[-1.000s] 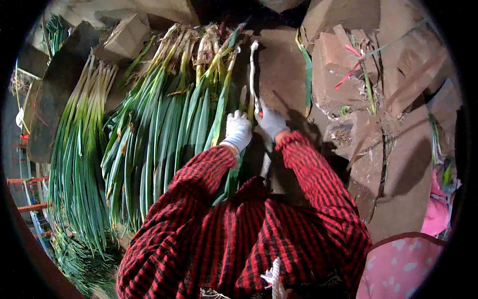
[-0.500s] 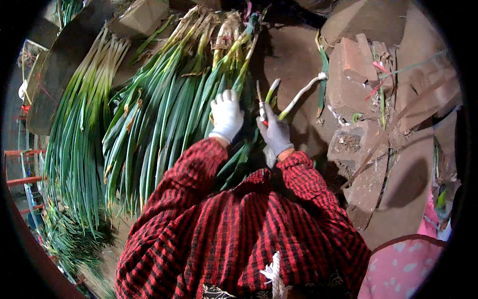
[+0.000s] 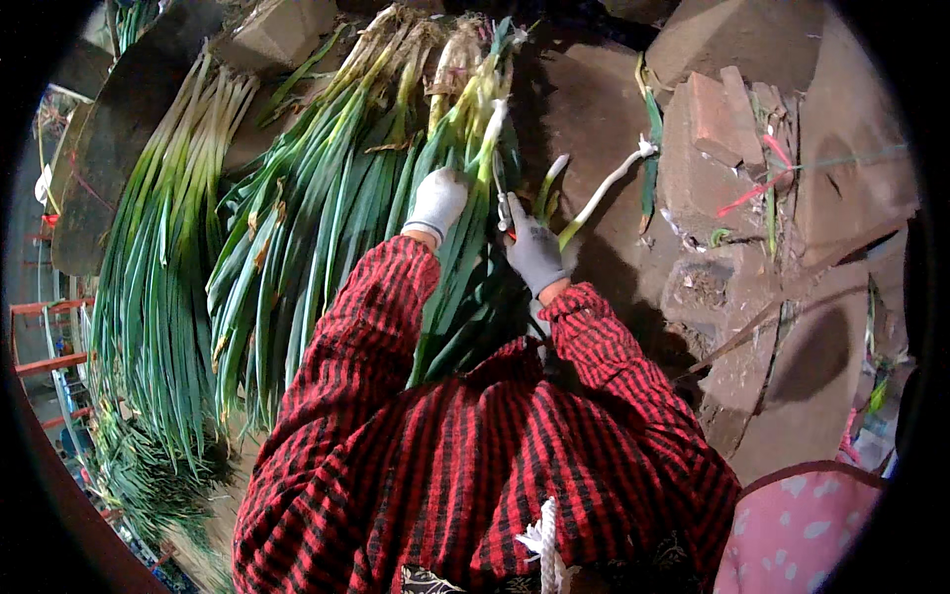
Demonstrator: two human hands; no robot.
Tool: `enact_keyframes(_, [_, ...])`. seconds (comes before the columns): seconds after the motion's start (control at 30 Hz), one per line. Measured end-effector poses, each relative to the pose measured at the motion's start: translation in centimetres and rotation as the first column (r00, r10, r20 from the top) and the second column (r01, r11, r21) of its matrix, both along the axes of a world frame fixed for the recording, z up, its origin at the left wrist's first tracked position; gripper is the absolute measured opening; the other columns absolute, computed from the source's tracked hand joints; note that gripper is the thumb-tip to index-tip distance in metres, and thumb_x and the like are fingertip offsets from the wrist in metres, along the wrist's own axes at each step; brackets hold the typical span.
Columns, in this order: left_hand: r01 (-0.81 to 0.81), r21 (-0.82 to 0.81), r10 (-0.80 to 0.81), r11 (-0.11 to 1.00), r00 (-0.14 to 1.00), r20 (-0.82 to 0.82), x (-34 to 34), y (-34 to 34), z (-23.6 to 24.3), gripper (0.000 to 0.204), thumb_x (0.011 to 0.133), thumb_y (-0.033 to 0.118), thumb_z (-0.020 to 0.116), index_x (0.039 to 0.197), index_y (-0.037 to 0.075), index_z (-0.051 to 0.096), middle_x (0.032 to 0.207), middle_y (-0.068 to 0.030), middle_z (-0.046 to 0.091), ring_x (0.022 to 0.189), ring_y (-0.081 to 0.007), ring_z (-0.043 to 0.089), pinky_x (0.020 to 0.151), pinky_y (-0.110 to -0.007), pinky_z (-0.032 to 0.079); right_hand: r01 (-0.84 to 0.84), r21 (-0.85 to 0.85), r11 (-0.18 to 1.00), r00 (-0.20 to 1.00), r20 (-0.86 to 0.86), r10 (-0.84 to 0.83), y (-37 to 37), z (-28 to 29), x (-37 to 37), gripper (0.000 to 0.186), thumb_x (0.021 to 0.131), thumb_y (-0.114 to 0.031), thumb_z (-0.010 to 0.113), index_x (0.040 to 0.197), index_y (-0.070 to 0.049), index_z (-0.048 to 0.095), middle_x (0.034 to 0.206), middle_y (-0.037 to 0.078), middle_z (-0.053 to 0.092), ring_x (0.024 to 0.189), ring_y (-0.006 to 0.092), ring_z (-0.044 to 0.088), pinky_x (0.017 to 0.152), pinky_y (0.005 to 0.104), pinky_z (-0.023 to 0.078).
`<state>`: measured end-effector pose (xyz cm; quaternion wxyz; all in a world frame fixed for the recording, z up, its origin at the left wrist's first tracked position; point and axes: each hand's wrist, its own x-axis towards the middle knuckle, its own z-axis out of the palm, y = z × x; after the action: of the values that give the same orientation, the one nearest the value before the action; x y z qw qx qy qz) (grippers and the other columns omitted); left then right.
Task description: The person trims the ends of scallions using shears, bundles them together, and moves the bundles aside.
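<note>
My left hand (image 3: pixel 438 203), in a white glove, is closed at a large green onion (image 3: pixel 488 163) with a white root end. Its fingertips are partly hidden, and the stalk's long leaves run down between my forearms. In a grey glove, my right hand (image 3: pixel 537 249) grips a narrow-bladed tool (image 3: pixel 499 176) with red on its handle. The blade points away from me, close to the stalk's right side. Beside the left hand lies a broad row of green onions (image 3: pixel 336 218), roots at the far end. Two loose pale stalks, one a long white stalk (image 3: pixel 606 194), lie right of my right hand.
Another bundle of green onions (image 3: pixel 163 247) lies at the left, with a darker leafy heap (image 3: pixel 148 475) nearer me. Bricks (image 3: pixel 714 119) and broken blocks stand at the right, with pink ribbon (image 3: pixel 762 183) on them. Pink patterned cloth (image 3: pixel 802 530) shows at lower right.
A green onion with a white end now stands out between my hands. The left hand has moved slightly nearer and curled; the right has shifted slightly left with the tool.
</note>
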<state>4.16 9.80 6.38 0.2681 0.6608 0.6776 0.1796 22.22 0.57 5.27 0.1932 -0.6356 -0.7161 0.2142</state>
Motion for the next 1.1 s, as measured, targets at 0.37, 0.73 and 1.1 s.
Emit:
enact_keyframes(0.37, [-0.006,0.11,0.01,0.994,0.999,-0.032,0.4,-0.8,-1.5,0.023,0.085,0.019,0.053,0.093,0.0,0.062,0.088,-0.0245,0.065,0.088,-0.0434,0.06,0.077,-0.049,0.049,0.124,-0.007,0.992,0.992,0.026,-0.123,17.3,-2.7,0.9,0.046,0.087,-0.037,0.055,0.122,-0.007,0.05,0.093,0.024,0.066,0.084,0.0415,0.064,0.074,0.0522,0.05])
enact_keyframes(0.73, [0.464,0.088,-0.329,0.882,0.737,-0.59,3.4,-2.9,1.0,0.02,0.084,0.017,0.056,0.103,0.014,0.063,0.102,-0.0053,0.063,0.098,-0.0247,0.058,0.078,-0.039,0.044,0.041,0.015,0.999,0.997,0.072,-0.042,13.1,-2.6,3.2,0.066,0.087,-0.036,0.058,0.145,-0.017,0.034,0.092,0.023,0.066,0.086,0.0415,0.063,0.092,0.0598,0.04])
enact_keyframes(1.1, [0.257,0.004,-0.247,0.966,0.932,-0.265,4.9,-1.9,-1.4,0.04,0.08,0.045,0.065,0.088,0.006,0.06,0.076,-0.0171,0.066,0.073,-0.0378,0.065,0.065,-0.047,0.051,0.09,-0.015,0.996,0.987,0.137,-0.087,10.9,-4.0,4.0,0.065,0.089,-0.038,0.054,0.145,-0.014,0.031,0.102,0.021,0.063,0.085,0.041,0.064,0.073,0.0516,0.05])
